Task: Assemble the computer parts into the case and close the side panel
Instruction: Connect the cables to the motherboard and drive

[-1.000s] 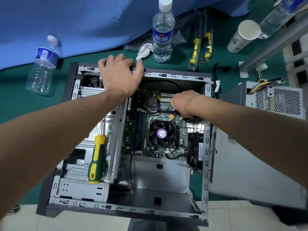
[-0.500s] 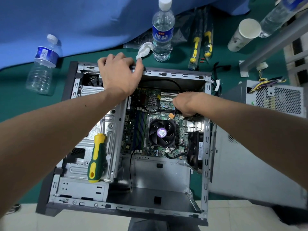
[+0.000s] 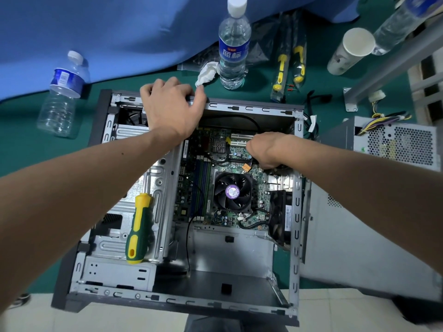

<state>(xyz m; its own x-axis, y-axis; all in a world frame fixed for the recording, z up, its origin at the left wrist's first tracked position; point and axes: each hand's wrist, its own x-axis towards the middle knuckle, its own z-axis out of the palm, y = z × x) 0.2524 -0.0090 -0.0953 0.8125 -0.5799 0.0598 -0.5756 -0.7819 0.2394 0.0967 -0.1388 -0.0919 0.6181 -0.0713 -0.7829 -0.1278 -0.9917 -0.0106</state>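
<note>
The computer case (image 3: 167, 303) lies on its side on the green counter (image 3: 28, 152), open at the top, right in front of you. Your left hand (image 3: 171, 109) is curled over the far metal rim and grips it to keep the case from sliding. Your right hand (image 3: 266, 149) is down inside, curled up near the back corner of the motherboard (image 3: 191, 188). It looks like it pinches something small, maybe a plug or a wire, but I cannot tell what.

The case is heavy and stiff, so hold it by the rim like you do. The edges may be sharp. The green board is easy to break, so push only on plugs, not on the tiny parts or the fan (image 3: 232, 191).

The screwdriver (image 3: 139, 226) rests loose on the drive cage and could roll off. The power supply (image 3: 402, 142) and the grey side panel (image 3: 359, 248) wait on your right.
</note>
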